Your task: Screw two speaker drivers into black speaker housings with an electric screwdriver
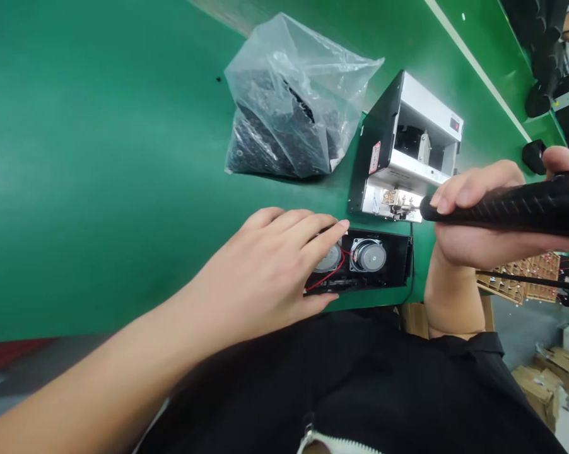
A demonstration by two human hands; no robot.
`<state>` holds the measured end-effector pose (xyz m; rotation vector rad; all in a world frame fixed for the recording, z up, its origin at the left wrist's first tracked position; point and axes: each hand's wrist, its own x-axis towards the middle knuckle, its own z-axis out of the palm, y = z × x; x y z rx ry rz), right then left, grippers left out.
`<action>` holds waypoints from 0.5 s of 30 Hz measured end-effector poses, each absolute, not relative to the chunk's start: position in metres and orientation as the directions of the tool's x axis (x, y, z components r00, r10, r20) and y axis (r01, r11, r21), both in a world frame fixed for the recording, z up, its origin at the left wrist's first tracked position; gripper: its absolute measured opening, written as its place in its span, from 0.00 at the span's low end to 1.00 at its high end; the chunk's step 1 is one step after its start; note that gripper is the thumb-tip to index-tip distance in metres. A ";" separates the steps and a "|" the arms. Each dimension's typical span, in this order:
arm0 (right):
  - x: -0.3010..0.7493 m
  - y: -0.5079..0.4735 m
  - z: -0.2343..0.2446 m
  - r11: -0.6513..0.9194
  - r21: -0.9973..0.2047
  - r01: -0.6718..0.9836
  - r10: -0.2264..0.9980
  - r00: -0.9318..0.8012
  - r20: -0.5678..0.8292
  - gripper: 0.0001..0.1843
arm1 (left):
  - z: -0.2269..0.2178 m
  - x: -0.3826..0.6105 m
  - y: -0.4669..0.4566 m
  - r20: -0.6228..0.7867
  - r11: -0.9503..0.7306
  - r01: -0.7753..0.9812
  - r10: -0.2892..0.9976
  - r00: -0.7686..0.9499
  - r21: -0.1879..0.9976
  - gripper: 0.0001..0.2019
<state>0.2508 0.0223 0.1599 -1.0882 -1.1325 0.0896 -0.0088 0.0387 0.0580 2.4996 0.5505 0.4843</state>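
Observation:
My left hand (279, 268) lies across the left part of a long black speaker housing (397, 261), fingers over its far edge and thumb at its near edge. Inside sit two round grey speaker drivers (370, 256) with red wires (329, 277); my fingers partly cover the left one. My right hand (478, 202) is wrapped round a black electric screwdriver (516, 203), held level and pointing left. Its tip is at the front of a silver and black screw feeder (421, 94), by the small metal outlet (398, 200). Whether a screw is on the tip is too small to tell.
A clear plastic bag (289, 107) of small dark parts stands on the green table (99, 157), left of the feeder. A black cable (412, 277) runs by the housing's right end. Wooden grid trays (525, 280) and cardboard boxes (540, 391) are at the right.

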 end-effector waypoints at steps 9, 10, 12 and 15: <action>0.250 0.006 0.170 0.529 -0.786 0.320 0.692 0.374 0.618 0.31 | 0.064 -0.010 0.049 0.159 -0.769 0.284 0.444 0.882 0.572 0.39; 0.251 0.007 0.167 0.519 -0.780 0.349 0.687 0.372 0.624 0.31 | 0.062 -0.010 0.048 0.164 -0.760 0.288 0.457 0.874 0.582 0.39; 0.252 0.013 0.155 0.528 -0.739 0.418 0.633 0.386 0.671 0.31 | 0.059 -0.009 0.045 0.188 -0.753 0.289 0.477 0.859 0.591 0.40; 0.252 0.023 0.139 0.542 -0.691 0.478 0.582 0.380 0.719 0.32 | 0.056 -0.009 0.042 0.203 -0.757 0.290 0.483 0.852 0.586 0.43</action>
